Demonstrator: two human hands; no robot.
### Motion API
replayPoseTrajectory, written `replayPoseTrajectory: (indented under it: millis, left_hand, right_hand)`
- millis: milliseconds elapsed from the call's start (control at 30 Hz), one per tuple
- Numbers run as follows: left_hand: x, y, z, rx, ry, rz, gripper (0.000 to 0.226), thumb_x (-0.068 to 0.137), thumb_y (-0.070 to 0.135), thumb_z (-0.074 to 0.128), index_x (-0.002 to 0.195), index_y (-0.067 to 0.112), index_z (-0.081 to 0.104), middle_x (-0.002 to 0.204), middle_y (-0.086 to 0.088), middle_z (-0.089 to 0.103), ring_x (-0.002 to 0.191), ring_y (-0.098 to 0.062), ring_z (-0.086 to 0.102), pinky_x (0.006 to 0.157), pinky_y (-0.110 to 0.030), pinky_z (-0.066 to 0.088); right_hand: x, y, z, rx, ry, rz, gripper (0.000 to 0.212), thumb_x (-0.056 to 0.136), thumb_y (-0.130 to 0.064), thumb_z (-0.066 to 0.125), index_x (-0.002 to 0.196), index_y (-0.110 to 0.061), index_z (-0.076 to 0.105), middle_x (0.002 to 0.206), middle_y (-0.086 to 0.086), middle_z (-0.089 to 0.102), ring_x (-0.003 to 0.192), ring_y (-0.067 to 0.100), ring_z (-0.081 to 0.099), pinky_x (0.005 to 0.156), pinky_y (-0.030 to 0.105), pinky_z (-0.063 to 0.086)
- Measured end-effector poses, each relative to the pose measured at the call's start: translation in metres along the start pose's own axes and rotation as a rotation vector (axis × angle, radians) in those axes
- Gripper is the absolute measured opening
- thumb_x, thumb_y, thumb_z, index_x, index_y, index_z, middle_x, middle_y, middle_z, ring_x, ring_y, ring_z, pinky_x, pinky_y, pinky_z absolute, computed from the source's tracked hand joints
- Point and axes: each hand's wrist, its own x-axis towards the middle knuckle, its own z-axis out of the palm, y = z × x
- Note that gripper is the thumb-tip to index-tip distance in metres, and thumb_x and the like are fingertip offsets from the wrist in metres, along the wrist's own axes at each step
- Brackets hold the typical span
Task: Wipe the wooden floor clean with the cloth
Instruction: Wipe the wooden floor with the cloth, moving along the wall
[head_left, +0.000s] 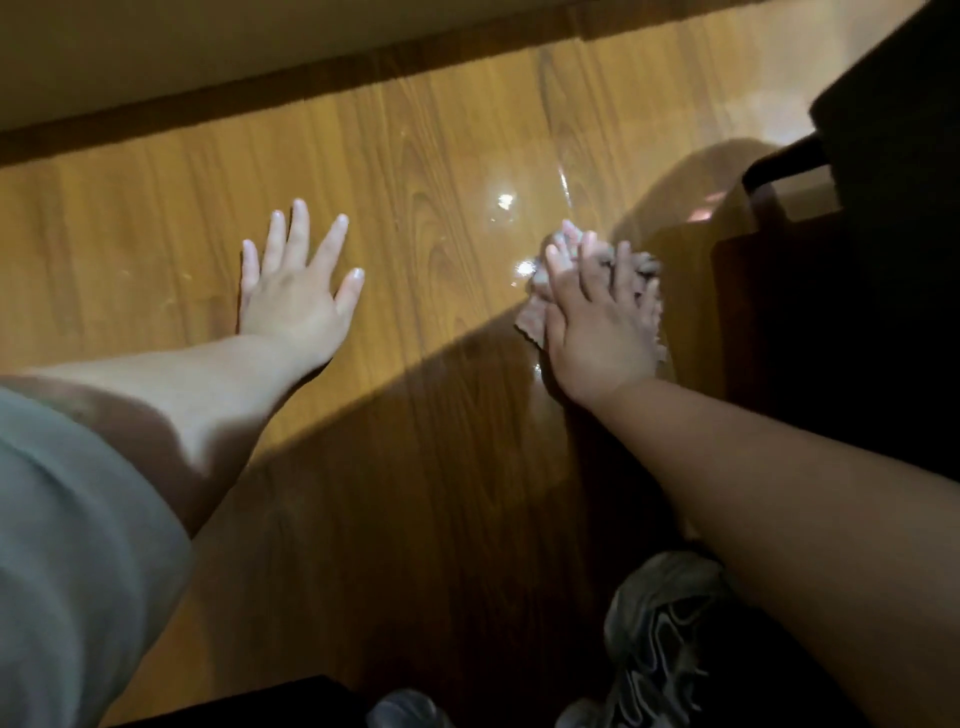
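Pressing cloth (534, 316) w/ R hand (597, 332), fingers (589, 257) straight; L hand (296, 301) splayed on floor (441, 156).

Floor (431, 171) is lying free btwn left hand (296, 296) & right hand (597, 327), w/ dark furniture (872, 312) crowding the right, skirting (208, 114) ahead.

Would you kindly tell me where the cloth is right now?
In the head view, the cloth lies on the wooden floor right of centre, pressed under the right hand, close beside the dark furniture.
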Motion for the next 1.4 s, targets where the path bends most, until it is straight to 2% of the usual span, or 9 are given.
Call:
replayPoseTrajectory:
  millis: [167,400,533,633,800,967,1200,1300,1400]
  left_hand:
    - [-0.044,-0.055,-0.006,-0.091,-0.073,-0.332,0.057,0.100,0.052,0.023,0.153,0.038,0.004,0.161,0.000,-0.014,0.147,-0.026,-0.013,0.118,-0.050,-0.003]
    - [-0.127,-0.166,-0.019,-0.388,-0.307,-0.847,0.083,0.089,0.066,0.047,0.151,0.042,-0.002,0.159,-0.006,-0.022,0.144,-0.045,-0.005,0.114,-0.061,0.017]
    - [-0.131,-0.214,-0.046,-0.387,-0.569,-0.752,0.097,0.088,0.049,0.063,0.151,0.041,-0.010,0.159,-0.012,-0.019,0.142,-0.044,0.018,0.111,-0.049,0.030]
    - [-0.144,-0.220,-0.054,-0.366,-0.657,-0.609,0.099,0.088,0.040,0.067,0.150,0.041,-0.009,0.159,-0.006,-0.020,0.145,-0.038,0.013,0.112,-0.049,0.031]
    - [-0.168,-0.216,-0.040,-0.433,-0.627,-0.736,0.101,0.088,0.050,0.063,0.149,0.040,-0.017,0.157,-0.010,-0.025,0.146,-0.040,-0.003,0.113,-0.056,0.025]
    - [-0.168,-0.247,-0.020,-0.424,-0.411,-0.711,0.088,0.088,0.052,0.060,0.153,0.039,0.001,0.162,0.001,-0.010,0.147,-0.030,0.002,0.115,-0.046,0.024]
    - [-0.197,-0.246,-0.018,-0.353,-0.643,-0.663,0.093,0.091,0.047,0.059,0.150,0.040,-0.013,0.158,-0.012,-0.022,0.146,-0.041,0.000,0.111,-0.053,0.030]
    - [-0.228,-0.233,-0.010,-0.497,-0.689,-0.879,0.097,0.091,0.047,0.060,0.150,0.036,-0.017,0.157,-0.015,-0.024,0.145,-0.043,0.007,0.111,-0.053,0.031]
    - [-0.249,-0.209,0.002,-0.728,-0.617,-1.088,0.100,0.089,0.041,0.065,0.150,0.038,-0.015,0.155,-0.016,-0.029,0.144,-0.045,0.008,0.111,-0.051,0.031]
  right_hand:
    - [0.012,-0.086,0.010,-0.095,-0.108,-0.505,0.049,0.103,-0.039,0.022,0.152,-0.035,0.023,0.162,-0.004,0.014,0.149,0.030,0.006,0.115,0.051,-0.002]
    - [0.035,-0.174,0.020,-0.145,-0.283,-0.703,0.058,0.102,-0.025,0.028,0.154,-0.039,0.005,0.163,-0.009,0.004,0.150,0.024,-0.007,0.117,0.040,-0.006]
    - [0.022,-0.239,0.024,-0.231,-0.501,-0.775,0.064,0.100,-0.031,0.036,0.153,-0.040,0.002,0.162,-0.013,-0.003,0.149,0.019,-0.012,0.118,0.039,-0.005]
    - [0.018,-0.256,0.010,-0.463,-0.566,-0.690,0.071,0.098,-0.039,0.043,0.151,-0.045,-0.004,0.161,-0.014,-0.015,0.148,0.022,-0.015,0.118,0.047,-0.001]
    - [0.027,-0.273,-0.006,-0.596,-0.627,-0.448,0.095,0.090,-0.029,0.064,0.154,-0.034,-0.006,0.160,-0.010,-0.018,0.149,0.029,-0.011,0.120,0.044,0.011]
    - [0.044,-0.297,0.025,-0.564,-0.475,-1.007,0.073,0.096,-0.015,0.042,0.154,-0.036,0.003,0.162,-0.005,-0.015,0.149,0.027,-0.011,0.119,0.043,0.007]
    - [0.071,-0.388,0.031,-0.436,-0.235,-1.145,0.034,0.095,-0.027,0.049,0.128,-0.033,0.052,0.143,0.007,0.037,0.123,0.032,0.037,0.091,0.042,0.037]
    - [0.060,-0.431,0.046,-0.332,-0.353,-1.171,0.027,0.091,-0.018,0.054,0.118,-0.019,0.052,0.120,0.014,0.043,0.110,0.036,0.042,0.083,0.042,0.041]
    - [0.044,-0.465,0.065,-0.375,-0.526,-1.396,0.034,0.091,-0.016,0.053,0.125,-0.017,0.055,0.135,0.015,0.044,0.126,0.035,0.038,0.096,0.040,0.040]
